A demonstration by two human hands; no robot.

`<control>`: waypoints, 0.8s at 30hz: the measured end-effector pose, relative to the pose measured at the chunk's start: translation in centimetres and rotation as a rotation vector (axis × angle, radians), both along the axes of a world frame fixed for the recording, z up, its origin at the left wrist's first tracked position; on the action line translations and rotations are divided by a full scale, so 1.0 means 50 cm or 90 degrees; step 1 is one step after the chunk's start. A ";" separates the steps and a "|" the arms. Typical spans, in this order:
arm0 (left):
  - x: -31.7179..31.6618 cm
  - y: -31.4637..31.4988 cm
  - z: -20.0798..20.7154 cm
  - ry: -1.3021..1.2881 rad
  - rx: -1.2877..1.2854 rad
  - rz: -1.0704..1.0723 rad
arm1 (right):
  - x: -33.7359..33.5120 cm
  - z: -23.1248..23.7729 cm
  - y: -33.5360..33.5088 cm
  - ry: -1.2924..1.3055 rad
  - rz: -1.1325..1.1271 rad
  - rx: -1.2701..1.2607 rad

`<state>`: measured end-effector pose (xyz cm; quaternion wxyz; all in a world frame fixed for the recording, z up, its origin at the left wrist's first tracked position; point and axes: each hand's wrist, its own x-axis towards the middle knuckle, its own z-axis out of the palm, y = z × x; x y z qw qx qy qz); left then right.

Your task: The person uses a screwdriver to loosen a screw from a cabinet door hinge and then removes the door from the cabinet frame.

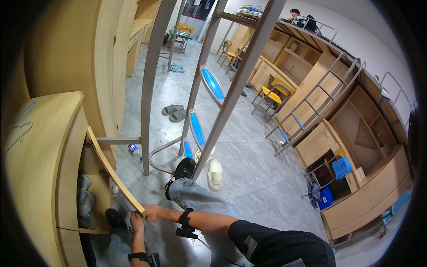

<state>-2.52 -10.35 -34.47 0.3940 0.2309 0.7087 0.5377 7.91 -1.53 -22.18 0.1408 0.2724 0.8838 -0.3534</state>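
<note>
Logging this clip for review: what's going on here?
A person crouches on the grey floor beside a low wooden cabinet. Both hands are at the lower end of its open door: the right hand grips the door's edge, and the left hand touches it just below. Shoes sit on a shelf inside. A white slipper lies by the person's black shoe.

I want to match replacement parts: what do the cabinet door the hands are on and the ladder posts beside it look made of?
The cabinet door looks like laminated board with a matte, light wood-grain finish and a thin flat edge; both the left hand and right hand grip its lower corner. The ladder posts look like grey painted metal, smooth and uniform.
</note>
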 end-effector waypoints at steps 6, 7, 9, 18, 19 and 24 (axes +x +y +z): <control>0.009 -0.005 0.076 0.121 -0.107 -0.069 | 0.011 -0.006 0.003 0.015 -0.004 -0.023; 0.009 -0.006 0.076 0.123 -0.107 -0.068 | 0.011 -0.011 0.000 0.026 -0.008 -0.012; 0.014 -0.007 0.060 0.066 -0.071 -0.007 | 0.011 -0.020 -0.004 0.037 -0.010 -0.001; -0.004 -0.019 -0.005 -0.123 0.016 0.016 | 0.004 0.015 -0.021 0.080 -0.047 -0.078; 0.011 -0.003 -0.002 -0.149 0.028 0.025 | 0.010 0.008 -0.007 0.065 -0.057 -0.067; -0.010 0.003 -0.037 0.000 0.006 0.007 | 0.006 0.029 -0.014 0.088 -0.020 -0.046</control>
